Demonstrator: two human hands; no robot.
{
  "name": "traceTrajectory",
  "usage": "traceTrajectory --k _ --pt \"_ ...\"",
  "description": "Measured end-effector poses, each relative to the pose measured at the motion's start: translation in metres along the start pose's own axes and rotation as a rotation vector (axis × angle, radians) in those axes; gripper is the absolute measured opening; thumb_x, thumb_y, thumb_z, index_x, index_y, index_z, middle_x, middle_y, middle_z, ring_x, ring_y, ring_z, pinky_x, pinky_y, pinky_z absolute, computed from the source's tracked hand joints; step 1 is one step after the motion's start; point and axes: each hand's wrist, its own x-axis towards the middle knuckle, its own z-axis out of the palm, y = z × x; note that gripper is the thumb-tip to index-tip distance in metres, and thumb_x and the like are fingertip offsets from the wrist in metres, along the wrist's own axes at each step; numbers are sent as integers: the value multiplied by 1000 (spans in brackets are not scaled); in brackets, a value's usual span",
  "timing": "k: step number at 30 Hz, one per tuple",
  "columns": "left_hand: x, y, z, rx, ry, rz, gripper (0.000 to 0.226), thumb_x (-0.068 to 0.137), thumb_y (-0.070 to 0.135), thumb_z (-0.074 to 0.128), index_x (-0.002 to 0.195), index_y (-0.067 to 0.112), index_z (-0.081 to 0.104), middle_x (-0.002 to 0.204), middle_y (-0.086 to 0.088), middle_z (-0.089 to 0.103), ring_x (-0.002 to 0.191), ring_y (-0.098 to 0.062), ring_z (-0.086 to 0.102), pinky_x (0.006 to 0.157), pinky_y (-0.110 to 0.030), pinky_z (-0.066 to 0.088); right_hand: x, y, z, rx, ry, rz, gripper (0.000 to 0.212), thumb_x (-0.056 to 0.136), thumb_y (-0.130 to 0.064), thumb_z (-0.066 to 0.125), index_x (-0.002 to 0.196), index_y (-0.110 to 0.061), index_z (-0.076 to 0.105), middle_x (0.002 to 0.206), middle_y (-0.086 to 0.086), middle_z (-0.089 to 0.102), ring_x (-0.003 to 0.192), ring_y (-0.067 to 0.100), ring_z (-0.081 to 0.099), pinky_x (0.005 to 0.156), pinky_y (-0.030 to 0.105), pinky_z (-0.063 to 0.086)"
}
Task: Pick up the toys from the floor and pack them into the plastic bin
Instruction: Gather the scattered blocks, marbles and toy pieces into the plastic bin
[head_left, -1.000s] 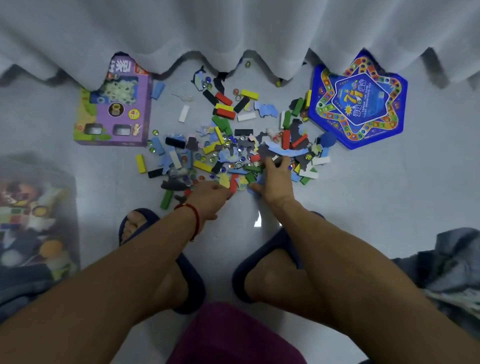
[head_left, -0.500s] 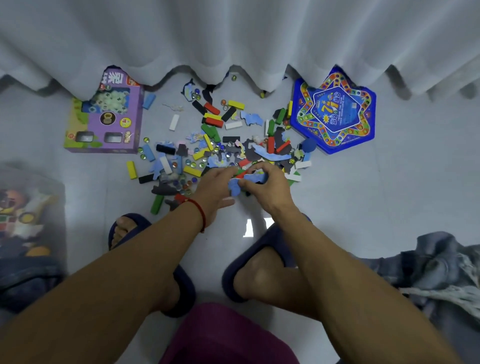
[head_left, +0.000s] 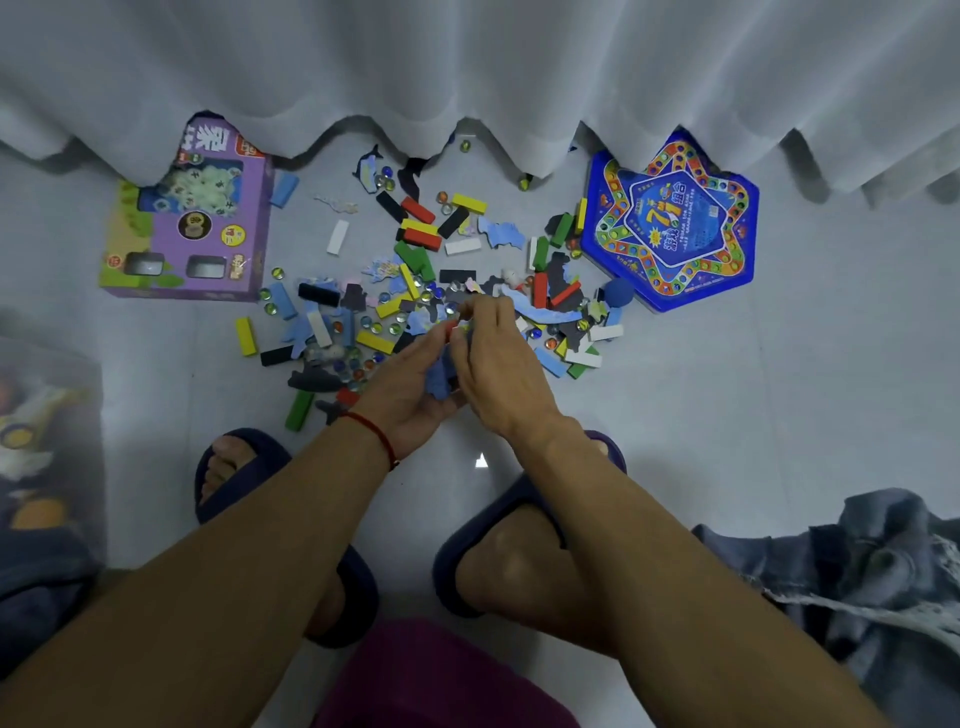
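At the far left edge of the floor (head_left: 779, 405) stands the plastic bin (head_left: 47, 441), translucent and blurred, with toys dimly showing inside; it lies well apart from both hands, off to the left of the person's left foot. Next, toward the curtain, a purple game box (head_left: 192, 228) lies flat, and the scattered toys (head_left: 415, 249), coloured blocks, marbles and foam animal shapes, spread from beside it across to a blue star-shaped game board (head_left: 670, 228) on the right. Over the near edge of that scatter the left hand (head_left: 410, 384) is cupped palm-up, cradling a blue foam piece (head_left: 441, 379), its fingers curled loosely round it. Touching it on the right, the right hand (head_left: 498, 364) pinches small pieces at its fingertips, a red one among them it seems, just above the left palm. Since the bin sits leftward, the left hand is the nearer carrier, and the gathered handful would likely have to travel left and toward the person to reach it.
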Motion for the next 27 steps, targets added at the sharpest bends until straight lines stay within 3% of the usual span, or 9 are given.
traceTrajectory --k 3,6,8,9,12,15,19,23,27 --pt "13 -1 -4 -66 -9 9 46 102 30 44 144 11 44 141 -15 53 130 -30 52 94 -42 53 9 3 -3 24 -25 -74 30 102 -27 42 129 -13 46 120 4 44 96 15 53 78 38 52" --pt "22 -2 -5 -141 5 32 50 99 25 50 146 10 39 147 -16 46 132 -34 48 98 -46 50 27 13 -16 254 80 61 30 99 -29 44 127 -19 48 118 0 50 103 11 53 87 33 49" --pt "26 -1 -4 -188 91 24 44 98 21 54 141 17 47 150 -11 43 132 -36 47 94 -44 53 49 38 -23 82 260 196 37 96 -37 49 129 -19 49 119 2 54 107 16 54 88 39 51" --pt "27 0 -4 -200 116 17 36 98 20 53 134 20 51 150 -9 43 132 -37 46 90 -41 55 60 56 -26 -122 248 258 45 93 -40 55 132 -18 47 125 6 52 113 23 52 92 44 49" --pt "24 2 -7 -228 111 35 28 99 18 49 127 23 54 146 -9 48 131 -37 47 81 -37 59 80 102 -30 -588 -107 365 80 80 -53 68 145 -25 32 149 15 34 133 39 35 105 54 35" --pt "14 8 -8 -254 129 36 36 98 17 51 134 20 53 131 -9 60 125 -37 53 77 -37 60 89 121 -27 -655 -235 301 82 84 -53 64 150 -25 24 150 18 31 126 43 42 101 51 36" --pt "5 15 -12 -233 139 52 39 96 17 52 135 18 54 115 -5 68 115 -33 62 75 -37 60 98 127 -26 -543 -177 274 69 87 -45 65 143 -19 34 139 20 38 118 43 47 97 52 40" --pt "-3 23 -15 -210 156 81 37 98 16 50 135 17 53 124 -9 65 103 -28 68 82 -41 59 109 130 -28 -338 -165 359 63 78 -45 76 128 -24 43 129 18 42 110 39 52 96 54 47" --pt "-10 30 -18 -219 168 105 26 97 17 51 121 18 61 116 -9 69 88 -24 74 78 -40 60 118 126 -31 -152 -107 398 52 74 -35 79 118 -25 54 117 11 57 101 30 59 91 45 54"
